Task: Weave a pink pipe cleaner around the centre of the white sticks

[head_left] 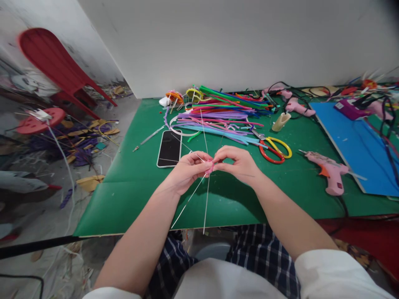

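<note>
Above the front half of the green table, my left hand [192, 168] and my right hand [234, 162] meet at the fingertips. Between them is a small pink piece, perhaps pipe cleaner [210, 167], wound at the crossing of several thin pale rods [205, 207] that fan outward. The thumb and fingers of my left hand pinch this crossing. My right thumb and index finger pinch the pink piece from the other side. Fingers partly hide the crossing itself. Just behind my left hand lies a phone [170, 148] with a dark screen.
Many coloured pipe cleaners [218, 116] are heaped along the back of the green tabletop [124, 203]. Scissors [274, 149] with red and yellow handles lie right of them. A pink glue gun [330, 168] and a blue board [361, 145] are farther right. A red chair [59, 66] stands left.
</note>
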Action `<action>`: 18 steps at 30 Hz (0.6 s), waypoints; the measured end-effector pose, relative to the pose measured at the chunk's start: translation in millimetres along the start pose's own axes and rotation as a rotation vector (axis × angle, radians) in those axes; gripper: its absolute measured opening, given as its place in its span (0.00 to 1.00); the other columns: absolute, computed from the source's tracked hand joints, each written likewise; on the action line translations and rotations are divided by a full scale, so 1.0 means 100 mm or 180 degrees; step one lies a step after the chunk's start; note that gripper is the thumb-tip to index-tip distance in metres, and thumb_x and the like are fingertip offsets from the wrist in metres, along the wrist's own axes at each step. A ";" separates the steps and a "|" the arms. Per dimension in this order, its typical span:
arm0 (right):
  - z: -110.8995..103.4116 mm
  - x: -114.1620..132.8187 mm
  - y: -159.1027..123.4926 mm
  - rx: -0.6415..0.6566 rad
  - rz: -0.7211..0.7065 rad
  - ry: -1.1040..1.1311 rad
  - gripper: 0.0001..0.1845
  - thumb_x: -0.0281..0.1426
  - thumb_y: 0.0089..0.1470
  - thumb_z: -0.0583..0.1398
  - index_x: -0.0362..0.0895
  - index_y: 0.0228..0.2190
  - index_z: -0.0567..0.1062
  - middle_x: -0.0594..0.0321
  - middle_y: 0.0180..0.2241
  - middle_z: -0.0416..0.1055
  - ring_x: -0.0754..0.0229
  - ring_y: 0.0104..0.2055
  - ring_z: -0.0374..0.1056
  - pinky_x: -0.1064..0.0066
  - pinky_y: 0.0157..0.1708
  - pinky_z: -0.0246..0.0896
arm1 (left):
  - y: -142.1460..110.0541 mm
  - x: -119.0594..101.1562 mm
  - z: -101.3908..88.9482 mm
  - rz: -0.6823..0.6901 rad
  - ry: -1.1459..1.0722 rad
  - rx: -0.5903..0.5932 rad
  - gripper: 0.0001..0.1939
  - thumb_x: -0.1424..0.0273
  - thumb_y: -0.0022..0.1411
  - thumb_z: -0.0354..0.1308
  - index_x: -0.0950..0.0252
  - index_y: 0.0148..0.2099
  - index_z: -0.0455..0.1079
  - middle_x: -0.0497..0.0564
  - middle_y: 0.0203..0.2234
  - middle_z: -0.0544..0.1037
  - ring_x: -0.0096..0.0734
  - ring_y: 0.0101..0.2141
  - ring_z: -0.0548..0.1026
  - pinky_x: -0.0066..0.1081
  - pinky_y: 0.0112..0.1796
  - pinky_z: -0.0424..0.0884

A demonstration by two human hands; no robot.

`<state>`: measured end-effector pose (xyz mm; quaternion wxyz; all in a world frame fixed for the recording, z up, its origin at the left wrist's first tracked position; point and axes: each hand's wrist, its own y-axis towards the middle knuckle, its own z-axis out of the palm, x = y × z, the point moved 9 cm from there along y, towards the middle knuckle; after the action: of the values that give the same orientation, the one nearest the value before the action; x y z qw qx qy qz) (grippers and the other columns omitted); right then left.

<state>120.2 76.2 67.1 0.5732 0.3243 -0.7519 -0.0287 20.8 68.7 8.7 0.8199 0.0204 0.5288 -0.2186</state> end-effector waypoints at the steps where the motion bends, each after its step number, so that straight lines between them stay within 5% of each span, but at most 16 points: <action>1: -0.01 0.03 0.00 -0.0044 -0.0087 -0.0092 0.06 0.34 0.45 0.63 0.45 0.26 0.75 0.64 0.27 0.71 0.64 0.31 0.66 0.70 0.34 0.63 | 0.00 0.00 -0.01 0.0016 -0.0008 -0.0042 0.08 0.74 0.47 0.64 0.66 0.31 0.70 0.45 0.22 0.74 0.16 0.21 0.70 0.18 0.24 0.68; 7: -0.04 0.20 -0.06 -0.0400 -0.0684 -0.0707 0.05 0.33 0.49 0.60 0.45 0.30 0.75 0.61 0.30 0.72 0.64 0.32 0.67 0.71 0.33 0.64 | -0.01 -0.05 -0.04 0.0205 0.0012 -0.0267 0.08 0.73 0.46 0.65 0.65 0.31 0.70 0.44 0.21 0.74 0.18 0.21 0.71 0.19 0.24 0.68; 18: -0.03 0.31 -0.13 -0.0816 -0.0967 -0.1120 0.07 0.30 0.51 0.58 0.44 0.33 0.75 0.58 0.32 0.72 0.62 0.33 0.68 0.69 0.34 0.65 | -0.12 -0.25 -0.06 0.0807 0.0399 -0.0858 0.09 0.71 0.45 0.65 0.65 0.31 0.70 0.45 0.21 0.74 0.22 0.23 0.72 0.24 0.25 0.70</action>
<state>124.6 51.4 89.0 0.4592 0.3483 -0.7729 -0.2654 2.7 67.7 30.0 0.8016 -0.0096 0.5965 -0.0391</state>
